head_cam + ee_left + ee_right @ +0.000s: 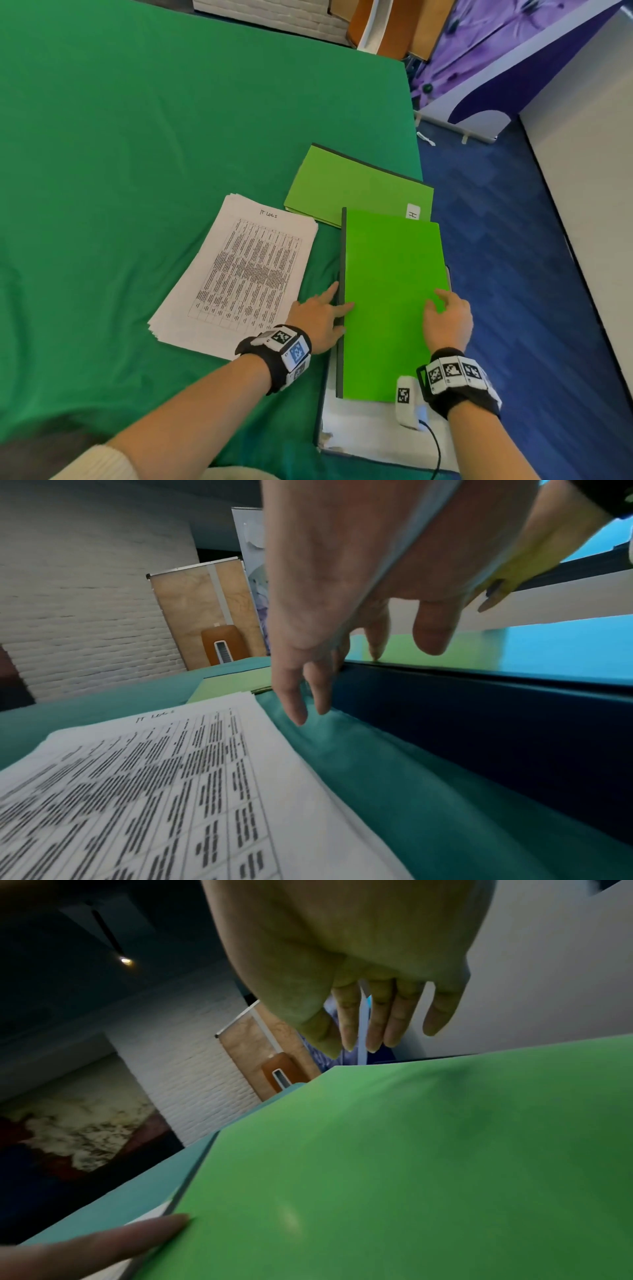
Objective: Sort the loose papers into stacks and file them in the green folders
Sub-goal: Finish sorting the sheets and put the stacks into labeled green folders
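Observation:
A closed bright green folder (390,301) with a dark spine lies at the table's right edge. My left hand (323,317) rests against its spine with straight fingers, one fingertip on the cover. Flat on the cover near its right edge lies my right hand (445,315), fingers relaxed. In the right wrist view the fingers (380,1018) hover just over the green cover (411,1164). A stack of printed papers (239,270) headed "IT LOGS" lies left of the folder; the left wrist view shows the stack (154,791) close up. Another green folder (352,185) lies behind.
The table wears a green cloth (137,154). A white surface (363,431) shows under the near folder at the table's corner. Blue floor (513,274) drops away on the right, with a white panel (582,205) and purple banner beyond.

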`<state>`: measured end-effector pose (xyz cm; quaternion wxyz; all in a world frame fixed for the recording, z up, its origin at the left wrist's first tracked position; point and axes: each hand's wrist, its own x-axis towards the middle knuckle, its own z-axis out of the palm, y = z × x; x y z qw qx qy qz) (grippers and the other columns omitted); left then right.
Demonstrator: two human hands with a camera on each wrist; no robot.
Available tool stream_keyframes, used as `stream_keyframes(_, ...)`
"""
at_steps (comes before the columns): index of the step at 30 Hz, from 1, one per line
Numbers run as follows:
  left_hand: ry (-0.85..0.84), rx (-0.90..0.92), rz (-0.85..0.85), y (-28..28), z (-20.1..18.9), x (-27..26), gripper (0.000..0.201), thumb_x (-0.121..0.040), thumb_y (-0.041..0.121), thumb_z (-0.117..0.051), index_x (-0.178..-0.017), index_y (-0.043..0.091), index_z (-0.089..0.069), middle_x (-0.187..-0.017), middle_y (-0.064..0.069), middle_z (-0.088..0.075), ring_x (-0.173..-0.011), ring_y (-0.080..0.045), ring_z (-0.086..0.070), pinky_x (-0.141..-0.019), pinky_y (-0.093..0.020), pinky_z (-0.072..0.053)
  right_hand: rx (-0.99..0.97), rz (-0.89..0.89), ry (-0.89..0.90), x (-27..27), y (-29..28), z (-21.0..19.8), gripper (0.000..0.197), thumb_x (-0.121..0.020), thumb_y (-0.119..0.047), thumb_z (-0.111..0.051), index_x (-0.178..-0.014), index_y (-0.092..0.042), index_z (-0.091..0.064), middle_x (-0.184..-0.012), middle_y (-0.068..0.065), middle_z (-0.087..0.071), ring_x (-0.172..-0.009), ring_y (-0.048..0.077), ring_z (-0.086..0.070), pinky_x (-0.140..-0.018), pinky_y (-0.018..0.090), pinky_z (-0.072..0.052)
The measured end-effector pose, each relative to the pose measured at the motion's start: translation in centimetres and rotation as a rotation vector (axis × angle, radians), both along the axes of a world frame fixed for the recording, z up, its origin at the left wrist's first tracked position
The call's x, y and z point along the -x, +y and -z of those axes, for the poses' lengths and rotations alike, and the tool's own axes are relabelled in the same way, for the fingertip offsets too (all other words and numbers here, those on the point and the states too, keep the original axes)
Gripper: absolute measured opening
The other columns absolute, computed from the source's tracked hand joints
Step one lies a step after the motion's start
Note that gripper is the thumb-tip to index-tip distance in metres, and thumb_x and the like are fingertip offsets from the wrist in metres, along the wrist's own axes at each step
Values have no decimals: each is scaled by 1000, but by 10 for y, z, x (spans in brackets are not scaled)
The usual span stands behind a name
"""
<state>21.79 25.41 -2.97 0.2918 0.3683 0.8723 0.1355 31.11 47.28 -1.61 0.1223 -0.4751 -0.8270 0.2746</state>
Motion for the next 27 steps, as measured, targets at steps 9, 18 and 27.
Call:
stream_keyframes(9,-94,-136,-355,-62,13,42,58,-97,36,-51,-151,28,-29,-162,1,-13,-143,-24,-30,-115,-47,-30,142,-494,-287,29,-84,8,88,-74,-79,-51,-148,-38,-29,-162,-6,-6,-149,27,-5,-113,63,-18)
stream_keyframes(18,175,-73,-687,-148,20,101,40,-93,28,-57,-129,12,-51,-132,-9,-49,-118,-27,-49,-98,-44,-42,169,-293,-620,17,-102,34,77,-90,-71,-22,-154,-35,1,-159,-3,24,-145,41,16,-104,75,-17)
stream_keyframes(27,262,173,-703,-169,22,126,34,-94,43,-53,-99,11,-62,-109,-6,-51,-101,-23,-49,-92,-39,-41,17,-316,-169,75,-153,-11,58,-98,-41,-47,-147,-12,-36,-158,11,-25,-144,24,-26,-115,37,-25)
